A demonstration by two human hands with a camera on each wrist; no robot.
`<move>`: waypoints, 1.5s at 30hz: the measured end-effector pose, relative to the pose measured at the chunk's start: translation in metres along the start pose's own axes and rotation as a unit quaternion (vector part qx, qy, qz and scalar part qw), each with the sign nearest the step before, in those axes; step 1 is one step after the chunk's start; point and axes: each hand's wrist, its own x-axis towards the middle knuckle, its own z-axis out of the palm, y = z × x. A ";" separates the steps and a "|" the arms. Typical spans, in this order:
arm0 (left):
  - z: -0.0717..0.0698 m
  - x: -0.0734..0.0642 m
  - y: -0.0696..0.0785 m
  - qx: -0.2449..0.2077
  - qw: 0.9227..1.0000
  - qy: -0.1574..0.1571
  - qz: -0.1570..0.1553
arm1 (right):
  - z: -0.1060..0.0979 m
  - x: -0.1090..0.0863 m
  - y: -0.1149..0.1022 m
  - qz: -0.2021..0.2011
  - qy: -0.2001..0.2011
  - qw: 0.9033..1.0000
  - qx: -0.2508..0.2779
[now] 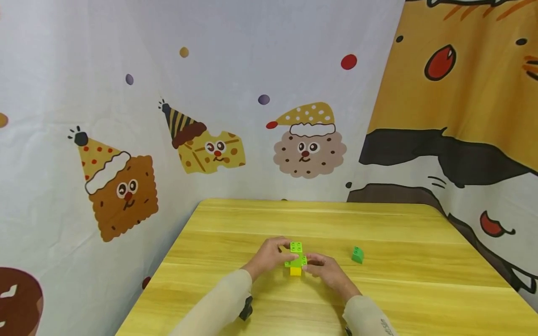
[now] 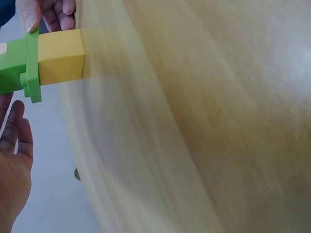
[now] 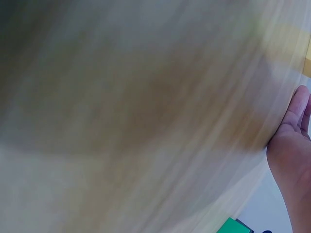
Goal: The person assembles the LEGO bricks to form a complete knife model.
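Observation:
A small tower of toy building bricks stands upright on the table between the two hands. Its base is a yellow brick (image 1: 296,271), seen side-on in the left wrist view. Across that lies a flat green plate (image 2: 32,68) whose studded ends stick out on both sides. A light green brick (image 1: 296,248) tops the tower. From the left, my left hand (image 1: 271,255) grips the upper green part, thumb across its front and fingers behind. My right hand (image 1: 329,270) pinches the plate's right end between thumb and fingers.
A darker green brick with a sloped side (image 1: 357,255) lies to the right of the tower, beyond the right hand. The wooden table (image 1: 235,219) ends at a printed cloth (image 1: 252,60) hanging behind and along the sides.

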 end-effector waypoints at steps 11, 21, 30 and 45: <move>0.003 0.002 -0.004 -0.003 1.000 0.000 0.009 | -0.002 0.000 0.002 -0.005 -0.010 1.000 -0.002; -0.002 0.000 -0.006 0.008 1.000 -0.001 -0.012 | -0.001 0.001 0.002 -0.007 -0.012 1.000 -0.005; -0.010 -0.008 -0.026 0.019 0.999 -0.021 -0.027 | 0.000 0.001 0.002 0.000 -0.004 1.000 0.006; -0.005 -0.015 -0.038 -0.046 0.997 -0.021 -0.056 | 0.000 -0.002 0.000 -0.007 -0.006 1.000 0.006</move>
